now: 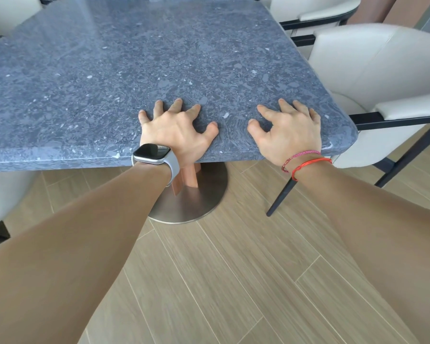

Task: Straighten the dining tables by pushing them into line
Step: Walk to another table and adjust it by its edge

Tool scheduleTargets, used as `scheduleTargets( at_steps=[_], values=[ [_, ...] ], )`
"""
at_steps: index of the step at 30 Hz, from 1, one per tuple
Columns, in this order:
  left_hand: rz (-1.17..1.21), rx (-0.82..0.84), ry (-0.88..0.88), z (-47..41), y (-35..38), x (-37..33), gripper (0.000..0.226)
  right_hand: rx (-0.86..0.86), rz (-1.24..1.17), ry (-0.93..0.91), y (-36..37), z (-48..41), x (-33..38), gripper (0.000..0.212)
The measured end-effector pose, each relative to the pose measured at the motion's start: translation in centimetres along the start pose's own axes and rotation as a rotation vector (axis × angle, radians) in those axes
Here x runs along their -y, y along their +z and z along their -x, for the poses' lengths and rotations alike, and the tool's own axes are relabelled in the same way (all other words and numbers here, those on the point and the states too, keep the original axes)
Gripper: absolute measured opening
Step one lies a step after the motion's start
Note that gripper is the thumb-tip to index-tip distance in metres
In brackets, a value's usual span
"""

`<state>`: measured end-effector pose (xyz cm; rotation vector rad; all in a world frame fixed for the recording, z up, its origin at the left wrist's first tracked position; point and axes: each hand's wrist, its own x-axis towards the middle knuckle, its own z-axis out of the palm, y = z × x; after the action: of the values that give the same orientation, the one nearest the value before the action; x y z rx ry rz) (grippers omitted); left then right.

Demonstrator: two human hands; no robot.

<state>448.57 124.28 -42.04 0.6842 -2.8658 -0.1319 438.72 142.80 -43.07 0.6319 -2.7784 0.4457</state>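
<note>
Head view: left hand (176,131) and right hand (289,135) press the table (109,70).

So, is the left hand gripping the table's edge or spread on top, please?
Spread on top: the left hand has fingers and thumb splayed on the table, none hooked under.

Loads of room across the grey speckled stone table (134,70) and on the wood-plank floor (233,281). Cream padded chair with black legs (382,78) sits just beside its right edge, second cream chair (0,194) on the left.
</note>
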Motion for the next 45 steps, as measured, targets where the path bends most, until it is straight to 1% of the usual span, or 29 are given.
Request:
scheduleTargets(
  at_steps=[12, 22, 27, 33, 45],
  values=[
    [-0.009, -0.006, -0.012, -0.7, 0.5, -0.8, 0.066, -0.027, -0.012, -0.041, 0.4, -0.9, -1.0, 0.049],
    [-0.026, 0.012, -0.013, -0.7, 0.7, -0.5, 0.076, -0.132, 0.024, -0.075, 1.7, -1.1, -1.6, 0.06],
    [-0.03, 0.067, -0.004, -0.6, 0.6, -0.5, 0.078, -0.141, 0.042, -0.08, 1.9, -0.9, -1.7, 0.054],
    [-0.039, 0.129, 0.0, -0.4, 0.3, -0.6, 0.085, -0.162, 0.046, -0.094, 1.8, -1.0, -1.9, 0.051],
    [-0.04, 0.149, -0.007, -0.6, 0.2, -0.6, 0.085, -0.164, 0.036, -0.113, 1.6, -1.1, -1.8, 0.052]
  ],
)
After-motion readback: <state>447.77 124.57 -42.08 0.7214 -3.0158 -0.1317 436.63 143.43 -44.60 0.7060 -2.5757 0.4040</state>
